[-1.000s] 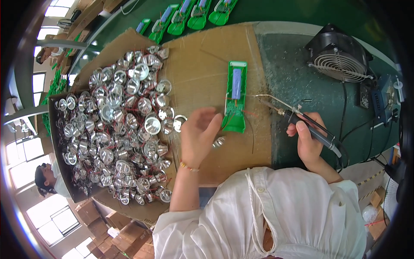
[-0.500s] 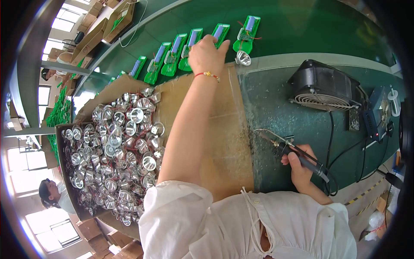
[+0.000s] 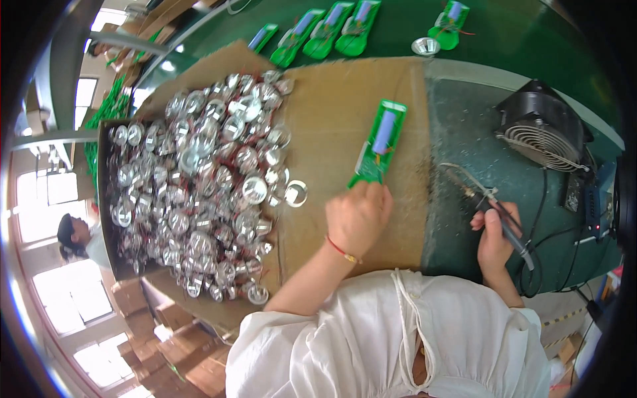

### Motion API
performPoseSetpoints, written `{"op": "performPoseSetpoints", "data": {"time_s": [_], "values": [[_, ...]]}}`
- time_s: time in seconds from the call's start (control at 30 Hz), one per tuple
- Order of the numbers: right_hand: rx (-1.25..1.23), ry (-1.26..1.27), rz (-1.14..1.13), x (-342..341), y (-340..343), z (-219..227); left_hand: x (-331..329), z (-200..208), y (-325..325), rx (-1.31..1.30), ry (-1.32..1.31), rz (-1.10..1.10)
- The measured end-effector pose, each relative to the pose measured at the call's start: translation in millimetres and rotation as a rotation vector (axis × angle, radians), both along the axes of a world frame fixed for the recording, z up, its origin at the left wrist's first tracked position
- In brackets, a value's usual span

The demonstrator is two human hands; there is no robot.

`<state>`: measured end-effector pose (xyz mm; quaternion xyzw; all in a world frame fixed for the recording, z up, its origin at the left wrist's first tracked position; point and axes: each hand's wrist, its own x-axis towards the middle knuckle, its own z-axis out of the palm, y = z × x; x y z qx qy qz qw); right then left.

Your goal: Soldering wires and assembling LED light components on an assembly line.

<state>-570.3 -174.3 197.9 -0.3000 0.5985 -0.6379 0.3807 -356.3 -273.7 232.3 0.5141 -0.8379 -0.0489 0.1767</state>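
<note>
My left hand [image 3: 360, 215] is closed on the lower end of a green plastic housing [image 3: 370, 158]. A purple battery cell [image 3: 383, 132] and small wires lie in that housing, which is over the brown cardboard sheet [image 3: 325, 99]. The fingers hide its lower end. At the right, my right hand [image 3: 496, 242] is wrapped round the dark handle of a soldering iron [image 3: 502, 225]. A thin bent metal tube runs along the iron, and its tip points to the far left, over the dark green mat [image 3: 458, 126]. One loose shiny reflector [image 3: 296, 193] lies left of my left hand.
A cardboard box [image 3: 105, 199] heaped with reflectors [image 3: 199, 179] stands at the left. Several more green housings [image 3: 358, 26] lie along the far edge, with a reflector [image 3: 425, 46] by the rightmost one [image 3: 450, 26]. A black fan [image 3: 544, 126] and a blue powered unit [image 3: 592, 205] stand at right.
My left hand has come back from the far row toward me, bringing a green housing from it onto the cardboard. My right hand still holds the soldering iron. The whole view has shifted.
</note>
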Motion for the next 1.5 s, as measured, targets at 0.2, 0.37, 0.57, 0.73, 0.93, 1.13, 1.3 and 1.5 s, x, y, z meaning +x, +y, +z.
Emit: {"op": "performPoseSetpoints", "data": {"time_s": [0.2, 0.37, 0.57, 0.73, 0.93, 1.13, 1.3, 1.5], "values": [[-0.051, 0.015, 0.012, 1.3, 0.8, -3.2, 59.8, 16.8, 31.9, -0.050, 0.097, 0.133], [-0.061, 0.014, 0.050, 9.4, 9.5, 2.6, 99.3, 5.8, 15.7, -0.222, -0.354, -0.015], [-0.061, 0.004, 0.183, 22.9, 22.7, 16.7, 86.9, 4.0, 20.9, -0.022, 0.145, 0.065], [-0.154, 0.351, 0.508, 36.7, 15.5, 24.1, 56.2, -0.3, 30.6, 0.290, 0.389, 0.033], [-0.137, 0.371, 0.483, 50.2, 3.4, 25.3, 49.2, -6.2, 30.1, 0.422, 0.495, 0.098], [-0.074, 0.300, 0.421, 55.2, 4.0, 26.2, 56.9, -8.3, 29.4, 0.476, 0.510, 0.052], [-0.011, 0.290, 0.456, 54.8, 3.2, 28.1, 55.1, -7.9, 27.4, 0.505, 0.541, 0.052], [0.040, 0.157, 0.343, 59.0, 7.7, 29.4, 55.2, -7.0, 26.2, 0.560, 0.603, 0.087]]}}
